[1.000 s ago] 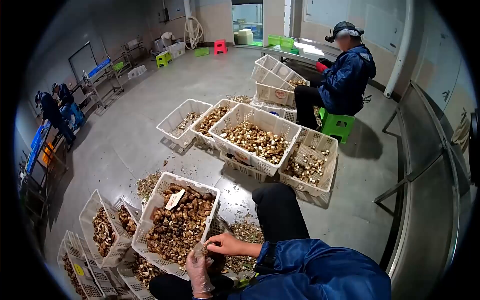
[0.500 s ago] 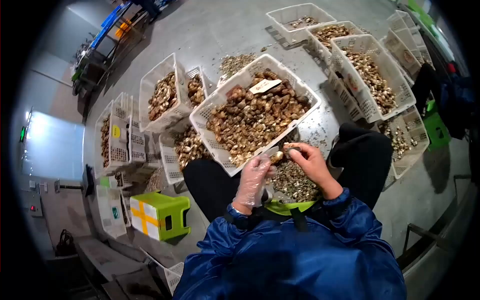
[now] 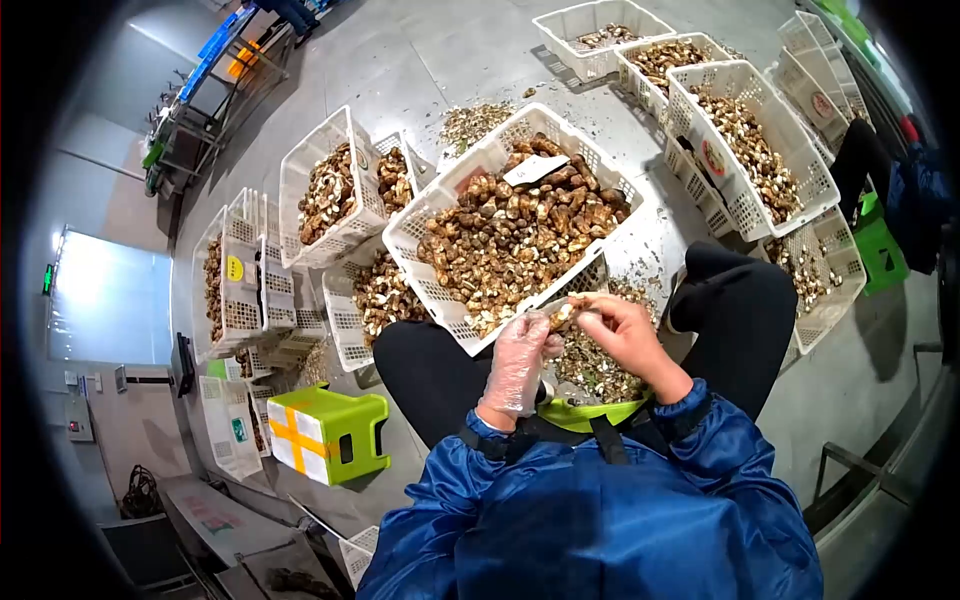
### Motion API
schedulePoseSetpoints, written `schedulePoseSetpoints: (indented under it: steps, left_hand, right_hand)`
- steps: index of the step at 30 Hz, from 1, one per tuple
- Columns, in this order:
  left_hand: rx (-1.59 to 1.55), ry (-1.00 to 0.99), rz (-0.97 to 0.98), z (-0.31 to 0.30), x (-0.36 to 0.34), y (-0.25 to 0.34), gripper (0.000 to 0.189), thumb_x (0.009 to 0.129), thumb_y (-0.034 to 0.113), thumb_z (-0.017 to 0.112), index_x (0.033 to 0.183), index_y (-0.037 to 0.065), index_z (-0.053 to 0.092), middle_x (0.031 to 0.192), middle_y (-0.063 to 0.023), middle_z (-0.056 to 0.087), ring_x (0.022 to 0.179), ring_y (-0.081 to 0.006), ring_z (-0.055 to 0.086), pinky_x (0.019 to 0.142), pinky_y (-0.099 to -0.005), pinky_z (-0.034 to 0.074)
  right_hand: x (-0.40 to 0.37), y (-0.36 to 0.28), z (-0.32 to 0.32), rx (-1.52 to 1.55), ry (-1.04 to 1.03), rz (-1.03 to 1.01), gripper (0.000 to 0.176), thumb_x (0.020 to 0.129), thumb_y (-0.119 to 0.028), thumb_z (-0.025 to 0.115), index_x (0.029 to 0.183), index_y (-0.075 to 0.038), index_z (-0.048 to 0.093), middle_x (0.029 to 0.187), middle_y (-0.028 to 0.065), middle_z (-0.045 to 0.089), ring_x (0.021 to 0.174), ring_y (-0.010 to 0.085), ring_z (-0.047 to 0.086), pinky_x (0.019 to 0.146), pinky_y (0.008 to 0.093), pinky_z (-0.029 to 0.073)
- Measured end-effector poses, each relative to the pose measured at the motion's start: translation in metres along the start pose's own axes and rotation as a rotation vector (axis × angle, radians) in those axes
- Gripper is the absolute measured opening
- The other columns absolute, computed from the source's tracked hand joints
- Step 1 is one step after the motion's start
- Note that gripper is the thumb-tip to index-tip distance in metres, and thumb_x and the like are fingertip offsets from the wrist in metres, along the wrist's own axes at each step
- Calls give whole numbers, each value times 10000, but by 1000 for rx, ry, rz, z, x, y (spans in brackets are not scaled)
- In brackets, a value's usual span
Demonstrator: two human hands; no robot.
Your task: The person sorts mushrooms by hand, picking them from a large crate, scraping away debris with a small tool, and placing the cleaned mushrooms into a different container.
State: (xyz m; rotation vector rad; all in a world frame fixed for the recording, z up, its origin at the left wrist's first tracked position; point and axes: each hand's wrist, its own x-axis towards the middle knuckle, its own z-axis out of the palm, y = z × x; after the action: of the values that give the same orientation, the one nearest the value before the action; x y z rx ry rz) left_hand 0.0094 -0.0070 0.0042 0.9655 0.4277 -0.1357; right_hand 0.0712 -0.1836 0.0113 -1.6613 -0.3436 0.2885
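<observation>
My left hand (image 3: 515, 370), in a clear plastic glove, pinches a small brown-and-pale mushroom (image 3: 562, 316). Bare and with fingers bent, my right hand (image 3: 625, 333) meets the mushroom's other side. What lies between its fingertips is hidden. Just beyond both hands, a tilted white plastic crate (image 3: 405, 248) holds many brown mushrooms (image 3: 500, 245), with a white card (image 3: 535, 169) on top. Beneath my hands, between my knees, is a heap of pale and dark trimmings (image 3: 600, 365).
More crates of mushrooms stand left (image 3: 290, 185) and right (image 3: 745, 75). A green stool (image 3: 345, 435) with taped white sides is at my left. Another person's dark sleeve (image 3: 915, 190) shows at far right, near a green stool (image 3: 880, 245). Trimmings (image 3: 470, 125) litter the floor ahead.
My right hand has come closer to my left, its fingertips now against the mushroom. A dark object visible at those fingertips earlier is out of sight. The view has shifted slightly.
</observation>
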Motion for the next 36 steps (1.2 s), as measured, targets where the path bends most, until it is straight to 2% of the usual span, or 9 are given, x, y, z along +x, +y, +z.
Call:
schedulePoseSetpoints:
  steps: [2, 5, 12, 14, 18, 25, 28, 30, 36]
  left_hand:
    - [96, 21, 6, 2, -3, 2, 161, 1028, 197, 583, 1069, 43, 568, 965, -7, 567, 771, -86, 523, 700, -257, 473]
    - [-116, -41, -87, 3, -4, 5, 217, 1035, 240, 571, 1132, 48, 583, 986, -12, 590, 780, -87, 511, 687, -248, 460]
    - [-187, -11, -129, 2, 2, -6, 270, 1047, 250, 542, 1236, 59, 574, 1018, -37, 626, 750, -91, 517, 637, -222, 449]
    - [-136, 4, -133, -2, -1, -12, 307, 1052, 269, 532, 1257, 45, 581, 1007, -44, 627, 747, -85, 493, 657, -235, 442]
    - [-234, 55, -236, -1, 2, -7, 321, 1063, 310, 504, 1239, 56, 591, 949, -38, 637, 659, -85, 467, 600, -229, 436]
    - [-107, 96, -165, -3, 0, -14, 346, 1042, 377, 538, 1148, 54, 603, 851, -26, 634, 643, -96, 531, 597, -252, 456]
    - [-28, -20, -149, -6, -4, -13, 340, 1023, 388, 571, 1124, 65, 600, 856, -21, 634, 667, -96, 542, 608, -259, 459]
    - [-111, -27, -218, -8, -1, -15, 339, 1026, 386, 564, 1137, 67, 600, 862, -20, 630, 685, -96, 550, 615, -255, 458]
    - [-300, 97, -201, -22, 14, -27, 211, 1027, 178, 555, 1185, 43, 587, 1016, -110, 674, 774, -188, 650, 668, -277, 564]
  right_hand:
    - [-1, 7, 4, -206, 47, -254, 174, 921, -147, 669, 890, 23, 688, 958, 104, 696, 696, 118, 590, 608, 277, 462]
    - [2, 6, -2, 65, 34, 169, 155, 918, -140, 665, 947, 6, 710, 804, 69, 676, 756, 99, 621, 663, 271, 484]
    - [0, 5, 8, -273, 93, -378, 150, 909, -125, 672, 918, 22, 698, 941, 111, 704, 772, 171, 651, 679, 304, 511]
    - [-2, -7, 6, -69, 110, -3, 154, 929, -132, 656, 903, 14, 700, 833, 62, 688, 690, 105, 600, 614, 267, 477]
    - [3, 23, 4, 279, 119, 158, 160, 935, -139, 653, 936, 9, 713, 812, 12, 660, 685, 65, 544, 591, 242, 433]
    - [-1, 16, 10, -273, 50, -308, 162, 871, -114, 697, 927, 38, 695, 1054, 155, 706, 836, 269, 699, 746, 333, 539]
    - [0, 8, 10, -206, 84, -146, 142, 878, -111, 687, 904, 28, 692, 943, 146, 709, 758, 232, 677, 696, 322, 526]
    - [0, 11, 5, -140, 114, 55, 136, 921, -115, 644, 927, 4, 709, 741, 63, 694, 627, 83, 564, 573, 271, 455]
    - [5, 27, 1, -128, 195, 82, 150, 943, -133, 643, 957, -4, 717, 792, 27, 733, 640, 43, 559, 588, 236, 456]
